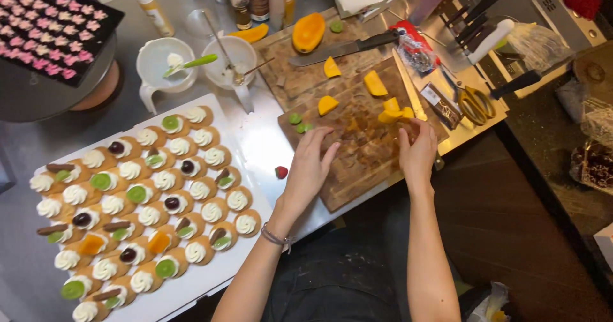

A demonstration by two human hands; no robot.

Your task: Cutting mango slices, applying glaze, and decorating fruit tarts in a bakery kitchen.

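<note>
Here, both hands [311,162] [418,149] rest on the cutting board [357,162]; tray [252,137] holds cream-topped pastries [153,207].

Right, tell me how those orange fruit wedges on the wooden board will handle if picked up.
The orange fruit wedges look like wet cut flesh, so probably slippery and easily squashed. They seem small and light. Lying flat on the wooden board, they should slide rather than roll.

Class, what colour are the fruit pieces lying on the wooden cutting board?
Orange-yellow fruit pieces on the brown wooden cutting board, seen in the head view.
</note>
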